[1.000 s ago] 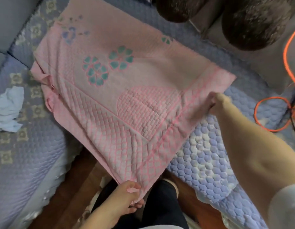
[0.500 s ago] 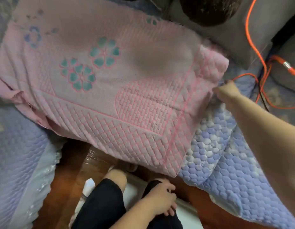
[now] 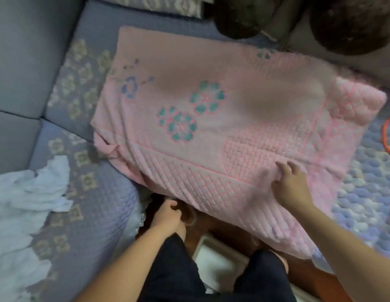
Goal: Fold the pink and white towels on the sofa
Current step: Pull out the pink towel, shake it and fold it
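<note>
On the far left I see the white towel [image 3: 26, 192] lying crumpled on the sofa [image 3: 98, 214] seat, loose and bunched, well apart from both hands. The seat carries a bluish quilted cover with pale square motifs.

My left hand [image 3: 166, 216] hangs low at the sofa's front edge, just below the near hem of the pink towel [image 3: 211, 127]. Its fingers are curled inward, but the frame is blurred there and I cannot tell whether they pinch the hem or hold nothing. The forearm runs up from the bottom of the view, beside my dark trouser leg [image 3: 174, 269].

My right hand [image 3: 292, 184] rests palm down on the pink towel's near part, fingers spread and fairly straight, pressing the cloth rather than pinching it. The arm reaches in from the lower right.

The pink towel lies folded over into a broad slab across the sofa seat, its near edge overhanging the front. It shows teal flowers, a small blue flower, and raised diamond and brick textures. At its left corner the layers bunch unevenly.

An orange cable [image 3: 388, 138] curls at the right edge.
</note>
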Tool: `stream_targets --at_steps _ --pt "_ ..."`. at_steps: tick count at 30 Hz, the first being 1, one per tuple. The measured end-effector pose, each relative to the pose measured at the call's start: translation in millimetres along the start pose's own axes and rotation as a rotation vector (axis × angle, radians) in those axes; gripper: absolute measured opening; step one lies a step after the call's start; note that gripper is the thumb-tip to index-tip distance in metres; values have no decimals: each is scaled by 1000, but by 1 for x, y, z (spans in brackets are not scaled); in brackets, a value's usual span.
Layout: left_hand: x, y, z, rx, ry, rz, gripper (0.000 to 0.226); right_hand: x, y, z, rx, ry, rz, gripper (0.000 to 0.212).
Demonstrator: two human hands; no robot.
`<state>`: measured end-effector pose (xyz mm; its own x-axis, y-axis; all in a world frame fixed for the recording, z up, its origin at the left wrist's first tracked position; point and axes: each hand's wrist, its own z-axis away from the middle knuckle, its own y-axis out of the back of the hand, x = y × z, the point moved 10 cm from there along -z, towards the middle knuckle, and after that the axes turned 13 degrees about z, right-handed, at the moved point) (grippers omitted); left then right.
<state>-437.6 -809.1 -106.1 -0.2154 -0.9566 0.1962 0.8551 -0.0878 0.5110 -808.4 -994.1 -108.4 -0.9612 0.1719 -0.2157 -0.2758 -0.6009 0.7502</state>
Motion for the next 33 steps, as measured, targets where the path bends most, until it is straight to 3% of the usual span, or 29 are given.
stream_targets --at_steps 2,5,9,11,13,18,21,23,25,29,31,33 --pt "-13 58 -27 49 71 179 27 -47 -16 13 -92 34 15 60" --pt "-28 138 -75 97 215 578 14 -126 -30 19 -105 106 64 52" --pt "-5 247 -173 214 154 831 54 -225 -65 10 -88 38 47 42" --pt "15 265 -223 110 161 872 87 -278 -90 0 -53 -21 14 39" --pt "30 271 -253 -4 131 780 93 -336 -122 -2 -70 -54 -8 38" --pt "-11 350 -308 74 92 315 47 -456 -172 3 -119 -44 -48 37" --pt "-59 411 -334 -14 30 -48 23 -479 -174 -1 -95 -41 -9 36" --pt "-102 433 -348 -81 105 -389 27 -481 -181 -5 -145 -55 108 36" --pt "-117 440 -355 -92 66 -592 30 -489 -192 -10 -200 -39 218 37" --pt "-68 419 -345 176 -308 -102 22 -546 -198 -20 -40 156 274 24" --pt "-49 387 -337 146 -349 -21 35 -586 -204 -22 53 292 278 22" --pt "-47 368 -340 173 -270 -102 52 -622 -213 -28 113 381 352 40"
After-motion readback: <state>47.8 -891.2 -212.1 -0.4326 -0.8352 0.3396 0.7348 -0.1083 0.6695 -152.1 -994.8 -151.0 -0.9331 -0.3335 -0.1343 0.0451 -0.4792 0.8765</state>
